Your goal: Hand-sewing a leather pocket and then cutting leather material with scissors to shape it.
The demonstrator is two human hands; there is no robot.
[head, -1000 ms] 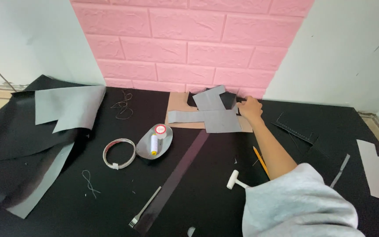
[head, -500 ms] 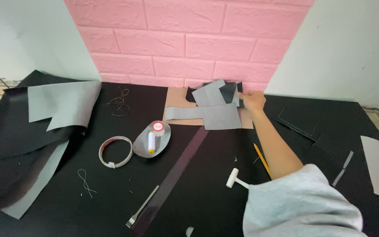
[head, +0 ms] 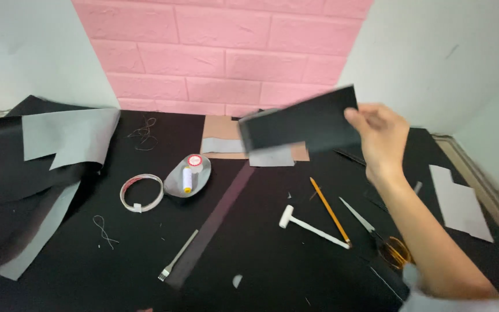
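The right hand [head: 379, 136] is holding up a dark, flat piece of material [head: 301, 124] in the air, above the far side of the black table [head: 272, 271]. The fingers are pinching the piece by its right end, with the thumb on the near side. This looks like the picking-up step: the piece is off the table and not set down anywhere yet. I think the next move is calling for a steady grip and a careful lowering, because the piece is wide and is being held by just one end. The piece is looking like a long black rectangle, a bit blurry, with a grey edge at its left end. Just under it, a grey piece [head: 270, 155] is lying on a brown board [head: 215, 130]. Nearer to the person, a small white hammer [head: 310, 225], a yellow pencil [head: 330, 211] and scissors [head: 376, 228] are lying on the table. The left hand is not showing.
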